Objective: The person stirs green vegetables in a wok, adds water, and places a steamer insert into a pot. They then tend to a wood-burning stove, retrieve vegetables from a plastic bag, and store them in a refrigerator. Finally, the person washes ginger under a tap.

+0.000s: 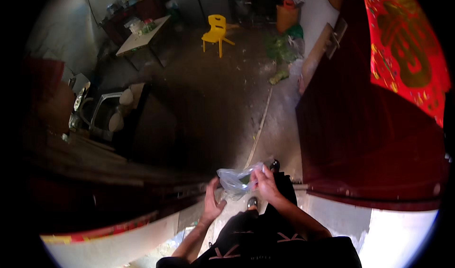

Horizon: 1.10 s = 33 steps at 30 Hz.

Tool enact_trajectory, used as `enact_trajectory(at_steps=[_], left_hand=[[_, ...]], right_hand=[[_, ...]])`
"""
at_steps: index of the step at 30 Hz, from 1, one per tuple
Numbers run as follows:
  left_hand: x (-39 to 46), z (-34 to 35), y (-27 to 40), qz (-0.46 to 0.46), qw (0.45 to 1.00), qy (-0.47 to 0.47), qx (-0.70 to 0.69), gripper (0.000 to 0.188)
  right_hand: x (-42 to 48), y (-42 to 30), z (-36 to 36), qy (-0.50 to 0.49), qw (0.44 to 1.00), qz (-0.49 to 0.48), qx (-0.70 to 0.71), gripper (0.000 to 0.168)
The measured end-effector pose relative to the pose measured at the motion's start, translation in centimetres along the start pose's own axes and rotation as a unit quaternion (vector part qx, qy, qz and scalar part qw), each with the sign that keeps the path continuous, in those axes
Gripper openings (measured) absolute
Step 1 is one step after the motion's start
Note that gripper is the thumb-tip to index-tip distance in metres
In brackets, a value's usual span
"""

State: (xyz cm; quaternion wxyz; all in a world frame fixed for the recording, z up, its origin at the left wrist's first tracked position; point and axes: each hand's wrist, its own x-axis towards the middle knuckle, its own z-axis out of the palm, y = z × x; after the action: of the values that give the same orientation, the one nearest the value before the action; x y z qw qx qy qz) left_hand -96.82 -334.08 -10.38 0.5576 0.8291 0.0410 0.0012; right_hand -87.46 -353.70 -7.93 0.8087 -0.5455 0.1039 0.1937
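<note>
A clear plastic bag point(233, 179) with something green inside hangs in front of me, above a doorway threshold. My right hand point(265, 182) grips the bag at its right side. Just left of the bag, my left hand point(213, 202) is spread, its thumb and fingers apart. Whether its fingertips brush the plastic is hard to tell. What the green content is cannot be made out.
A dark red door point(355, 143) with a red decoration point(408, 44) stands open at right. Ahead are a yellow plastic chair point(215, 30), a table point(138, 42), and an orange gas cylinder point(287, 17) with green bags point(280, 48) nearby. A sink point(106, 115) lies left.
</note>
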Motion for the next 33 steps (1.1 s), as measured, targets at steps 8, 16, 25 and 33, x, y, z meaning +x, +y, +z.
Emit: enact_trajectory(at_steps=[8, 16, 25, 33], left_hand=[[20.4, 8.9, 3.9, 0.027, 0.982, 0.164, -0.090, 0.056], [37.2, 2.2, 2.3, -0.058, 0.905, 0.382, -0.179, 0.028], [57.0, -9.3, 3.3, -0.093, 0.809, 0.389, -0.432, 0.038], [70.2, -20.0, 1.9, -0.042, 0.898, 0.040, -0.436, 0.045]], right_hand=[[15.1, -7.1, 2.3, -0.353, 0.933, 0.003, -0.075, 0.013], [27.3, -19.3, 7.3, -0.613, 0.770, 0.042, -0.171, 0.029], [55.6, -21.4, 6.6, -0.329, 0.901, 0.254, -0.123, 0.047], [74.3, -13.6, 11.9, -0.483, 0.779, 0.384, -0.114, 0.056]])
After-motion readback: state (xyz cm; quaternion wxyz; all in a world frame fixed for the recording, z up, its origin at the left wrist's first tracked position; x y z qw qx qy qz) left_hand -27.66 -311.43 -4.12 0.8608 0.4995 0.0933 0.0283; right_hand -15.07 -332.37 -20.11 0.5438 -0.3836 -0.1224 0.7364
